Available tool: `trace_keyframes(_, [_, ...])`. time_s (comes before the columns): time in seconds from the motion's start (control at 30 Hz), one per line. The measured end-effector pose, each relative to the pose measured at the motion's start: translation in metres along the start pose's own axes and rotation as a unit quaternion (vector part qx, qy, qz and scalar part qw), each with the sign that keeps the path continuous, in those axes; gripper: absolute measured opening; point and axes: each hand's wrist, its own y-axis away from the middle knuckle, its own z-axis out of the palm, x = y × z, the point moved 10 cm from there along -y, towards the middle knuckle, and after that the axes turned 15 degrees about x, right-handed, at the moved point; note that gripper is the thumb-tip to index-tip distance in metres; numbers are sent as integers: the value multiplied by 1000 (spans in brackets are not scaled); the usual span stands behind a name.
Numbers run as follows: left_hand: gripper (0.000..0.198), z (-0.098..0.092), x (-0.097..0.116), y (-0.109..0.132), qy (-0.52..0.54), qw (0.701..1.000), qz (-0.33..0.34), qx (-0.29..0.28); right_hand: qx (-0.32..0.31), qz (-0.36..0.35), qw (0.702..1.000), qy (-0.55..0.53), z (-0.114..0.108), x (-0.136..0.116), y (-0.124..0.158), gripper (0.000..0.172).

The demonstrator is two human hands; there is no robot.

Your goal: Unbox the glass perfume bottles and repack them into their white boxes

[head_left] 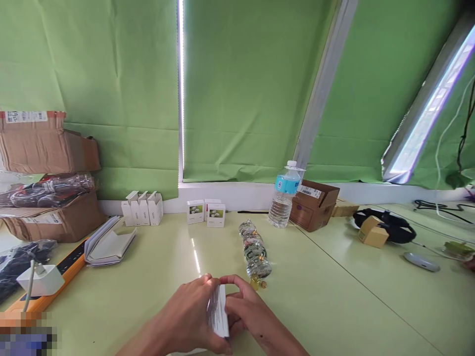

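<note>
My L grip (185, 314) and R grip (252, 309) are both closed in on a white printed card (218, 311), held up on edge btwn them, w/ small text facing R. L fingers wrap its L side, R fingers curl over the top & near edge. Card's low over the light green surface (315, 296), near front edge of view; can't tell if it touches.

Just past R grip: a line of clear bagged items (255, 249) lying on the surface, w/ a small yellow piece (255, 283) at the near end. Further back: a water bottle (284, 198) w/ blue label, upright, & an open brown carton (313, 205) beside it. Along the wall: 3 open white boxes (143, 208) & 2 white boxes w/ flower pics (195, 211) (215, 217).

L side: flattened white carton (109, 242), orange power strip (67, 272) w/ white plug adapter (40, 279), stacked cardboard boxes (44, 148). R side: black headphones (384, 225) w/ small tan box (373, 231) on them, grey oval object (421, 262). Green blinds (252, 89) cover the windows behind.
</note>
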Motion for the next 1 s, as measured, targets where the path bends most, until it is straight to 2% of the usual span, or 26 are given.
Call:
trace_keyframes(0.1, [66,-16,-8,-2,63,998,-16,17,11,-10,1000,-13,-5,2,-9,52])
trace_keyframes(0.17, [77,-25,-16,-3,109,993,-31,29,-13,-16,1000,9,-1,6,-13,51])
trace_keyframes(0.23, [88,-29,-25,-3,136,989,-43,38,9,-78,994,78,-3,4,-17,49])
trace_keyframes(0.27, [92,-29,-27,-3,142,988,-46,39,44,-133,983,118,-7,-3,-17,47])
trace_keyframes(0.33, [92,-27,-28,-3,147,988,-40,40,112,-258,943,179,-13,-22,-9,39])
trace_keyframes(0.4, [85,-24,-24,-3,146,988,-28,36,147,-353,901,207,-13,-39,4,26])
trace_keyframes(0.53, [70,-18,-13,-4,126,992,-16,21,155,-428,865,210,-10,-56,20,11])
trace_keyframes(0.67, [61,-16,-8,-5,115,993,-12,20,130,-502,833,192,-2,-67,36,16])
trace_keyframes(0.73, [56,-16,-8,-6,117,993,-10,20,99,-517,829,188,4,-68,42,19])
trace_keyframes(0.9, [57,-16,-13,-7,124,992,-16,26,58,-466,866,170,8,-69,42,17])
trace_keyframes(1.0, [57,-19,-15,-8,126,991,-16,37,52,-472,862,180,10,-72,46,12])
